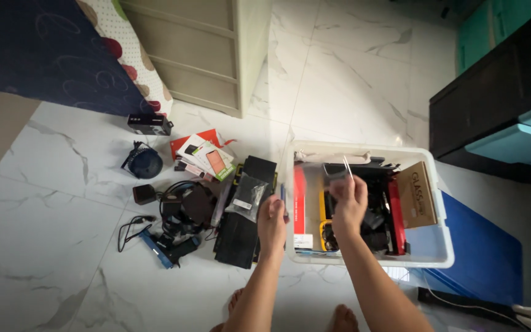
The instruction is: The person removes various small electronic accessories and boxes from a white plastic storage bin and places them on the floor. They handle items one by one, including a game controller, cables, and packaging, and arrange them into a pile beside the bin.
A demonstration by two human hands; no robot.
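2 bare forearms extend forward. Left hand point(271, 219): loosely curled, thumb up. Right hand point(348, 200): raised higher, fingers pinched together.

This is a room in a home, likely a bedroom. A white marble-look tile floor point(351, 67) runs underfoot, a bed with a dark blue blanket point(38, 49) sits in one corner beside a beige plastic drawer unit point(198, 49), and a dark cabinet point(493, 92) lines the other side. Bare feet point(344, 318) stand on the tiles.
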